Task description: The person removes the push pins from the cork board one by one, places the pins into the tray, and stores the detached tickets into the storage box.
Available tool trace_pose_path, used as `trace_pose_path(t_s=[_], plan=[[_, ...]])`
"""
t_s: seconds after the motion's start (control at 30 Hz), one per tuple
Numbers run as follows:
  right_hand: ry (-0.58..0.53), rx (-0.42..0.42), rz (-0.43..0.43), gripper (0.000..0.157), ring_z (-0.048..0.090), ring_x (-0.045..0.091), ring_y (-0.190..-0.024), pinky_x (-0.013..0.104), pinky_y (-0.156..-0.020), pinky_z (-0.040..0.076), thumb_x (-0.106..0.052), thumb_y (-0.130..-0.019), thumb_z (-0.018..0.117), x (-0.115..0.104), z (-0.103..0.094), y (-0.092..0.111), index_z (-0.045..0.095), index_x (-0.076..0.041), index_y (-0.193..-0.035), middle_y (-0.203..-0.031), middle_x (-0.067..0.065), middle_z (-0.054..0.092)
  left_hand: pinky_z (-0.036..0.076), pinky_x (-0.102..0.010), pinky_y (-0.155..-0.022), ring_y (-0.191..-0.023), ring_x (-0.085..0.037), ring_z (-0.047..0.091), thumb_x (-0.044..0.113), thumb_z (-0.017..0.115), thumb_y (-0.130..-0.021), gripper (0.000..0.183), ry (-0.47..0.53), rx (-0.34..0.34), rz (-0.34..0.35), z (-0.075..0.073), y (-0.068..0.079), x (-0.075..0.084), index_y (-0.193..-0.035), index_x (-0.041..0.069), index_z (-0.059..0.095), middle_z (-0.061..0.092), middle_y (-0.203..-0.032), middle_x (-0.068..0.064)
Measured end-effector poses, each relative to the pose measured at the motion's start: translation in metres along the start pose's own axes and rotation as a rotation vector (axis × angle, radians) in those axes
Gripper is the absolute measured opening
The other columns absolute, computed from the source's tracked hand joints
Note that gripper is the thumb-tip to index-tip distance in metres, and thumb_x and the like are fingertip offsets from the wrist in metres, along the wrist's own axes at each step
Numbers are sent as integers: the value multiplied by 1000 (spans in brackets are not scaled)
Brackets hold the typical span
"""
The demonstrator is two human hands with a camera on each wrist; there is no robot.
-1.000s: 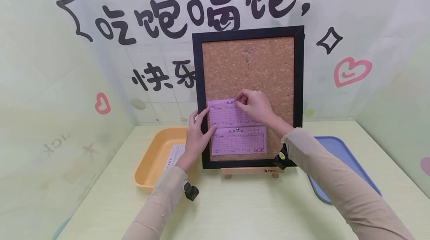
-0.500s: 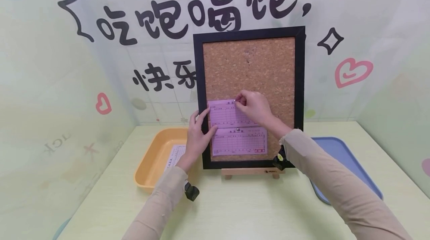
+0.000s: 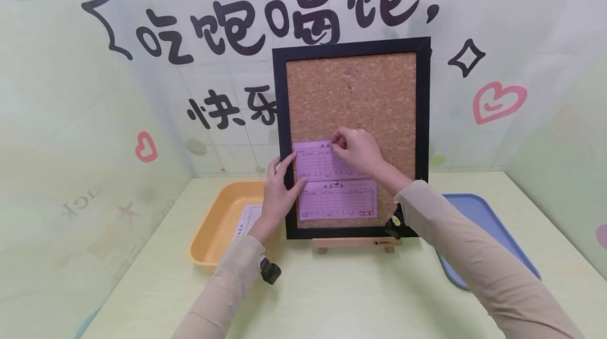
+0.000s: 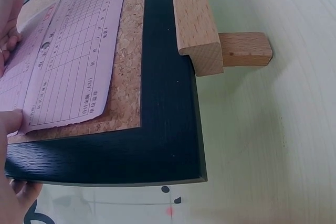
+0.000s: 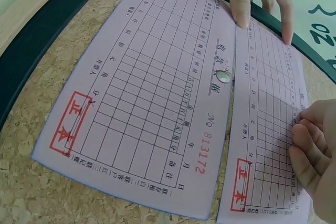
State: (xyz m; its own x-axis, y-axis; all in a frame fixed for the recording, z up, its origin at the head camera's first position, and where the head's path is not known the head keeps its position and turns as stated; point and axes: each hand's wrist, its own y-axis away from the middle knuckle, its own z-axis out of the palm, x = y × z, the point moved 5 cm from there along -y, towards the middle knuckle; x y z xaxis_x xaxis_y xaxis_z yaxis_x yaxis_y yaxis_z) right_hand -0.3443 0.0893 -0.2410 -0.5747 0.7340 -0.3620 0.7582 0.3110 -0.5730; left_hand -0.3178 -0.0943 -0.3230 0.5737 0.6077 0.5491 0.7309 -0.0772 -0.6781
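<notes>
A black-framed corkboard [image 3: 351, 94] leans on a small wooden easel [image 3: 355, 243]. Two pink receipt slips lie on it one above the other; a silver tack [image 5: 223, 77] is at the top of the lower slip [image 3: 339, 204]. My right hand [image 3: 360, 150] pinches a tack at the top edge of the upper slip [image 3: 310, 162], its fingers covering the tack now. At the board's left side, my left hand [image 3: 280, 194] grips the frame, with index finger and thumb pressing the slips' left edges and other fingers behind the frame.
An orange tray [image 3: 204, 239] with printed paper [image 3: 246, 219] in it stands left of the board. On the right lies a blue tray [image 3: 493, 228], partly behind the right sleeve. A lettered wall rises behind the table.
The silver tack head that showed at my right fingertips is now covered by them. Both hands and the two slips keep nearly the same places.
</notes>
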Motion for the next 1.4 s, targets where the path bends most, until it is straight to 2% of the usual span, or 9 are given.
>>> trace_pose_path(t_s=[0.4, 0.9, 1.4], plan=[[27, -130, 60, 11, 55, 15, -65, 29, -60, 45, -12, -83, 60, -4, 0, -3, 66, -5, -90, -76, 5, 64, 39, -49, -94, -116, -40, 44, 20, 69, -81, 58, -7, 6, -2, 1, 1, -3, -133, 18, 43, 34, -134, -23], [34, -89, 42, 11, 54, 15, -58, 26, -54, 43, -12, -86, 57, -6, 4, -1, 64, -4, -89, -72, 5, 64, 39, -48, -95, -115, -38, 45, 22, 68, -82, 59, -18, -19, -44, 1, 2, -6, -135, 21, 41, 32, -136, -20], [-26, -135, 95, 10, 53, 16, -61, 27, -56, 42, -13, -85, 57, -5, -1, -2, 64, -6, -86, -70, 4, 61, 38, -48, -96, -116, -39, 44, 22, 68, -81, 59, -17, -14, -21, 0, 0, -2, -134, 20, 42, 34, -135, -20]])
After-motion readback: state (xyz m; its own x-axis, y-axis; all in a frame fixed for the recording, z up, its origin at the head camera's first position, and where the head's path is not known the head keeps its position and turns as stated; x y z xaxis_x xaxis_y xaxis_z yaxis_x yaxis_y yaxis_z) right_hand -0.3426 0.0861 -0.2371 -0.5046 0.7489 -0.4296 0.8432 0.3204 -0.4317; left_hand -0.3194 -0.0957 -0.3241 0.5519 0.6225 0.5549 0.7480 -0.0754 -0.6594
